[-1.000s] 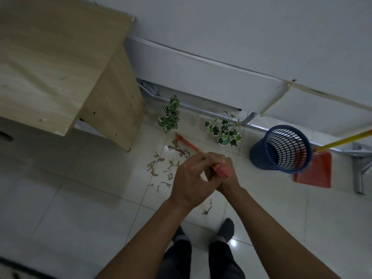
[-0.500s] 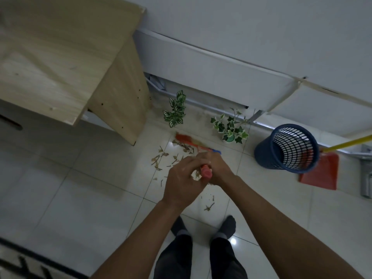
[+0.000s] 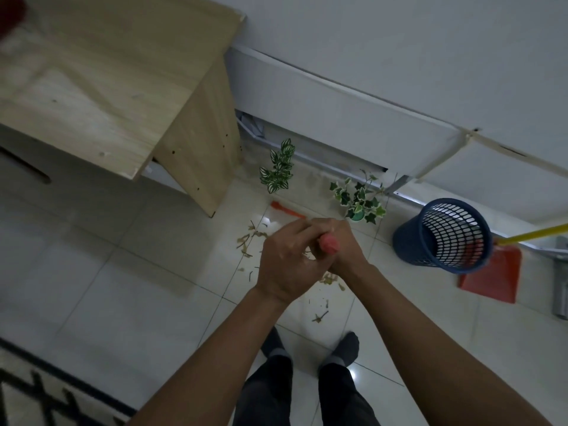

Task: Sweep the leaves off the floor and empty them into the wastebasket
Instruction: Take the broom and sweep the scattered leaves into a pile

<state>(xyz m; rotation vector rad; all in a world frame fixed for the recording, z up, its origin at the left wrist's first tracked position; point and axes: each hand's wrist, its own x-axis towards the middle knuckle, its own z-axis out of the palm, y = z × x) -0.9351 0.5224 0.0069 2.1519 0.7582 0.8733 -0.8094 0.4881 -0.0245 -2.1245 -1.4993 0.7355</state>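
Note:
Both hands grip the red top end of a broom handle (image 3: 329,245) in front of me. My left hand (image 3: 290,259) wraps it from the left and my right hand (image 3: 344,247) from the right. The broom's orange head (image 3: 284,209) shows on the floor beyond my hands; most of the shaft is hidden by them. Dry brown leaves (image 3: 249,239) lie scattered on the pale tiles left of and below my hands. A blue mesh wastebasket (image 3: 442,235) stands to the right, near the wall.
An orange dustpan (image 3: 491,276) with a yellow handle (image 3: 534,235) stands behind the wastebasket. Two small green plants (image 3: 278,167) (image 3: 359,198) sit by the wall. A wooden desk (image 3: 116,87) fills the upper left. A patterned rug edge (image 3: 46,392) lies at lower left.
The broom head has shifted back toward the plants by the wall, and the handle's red tip has moved slightly in my hands. The view has tilted a little.

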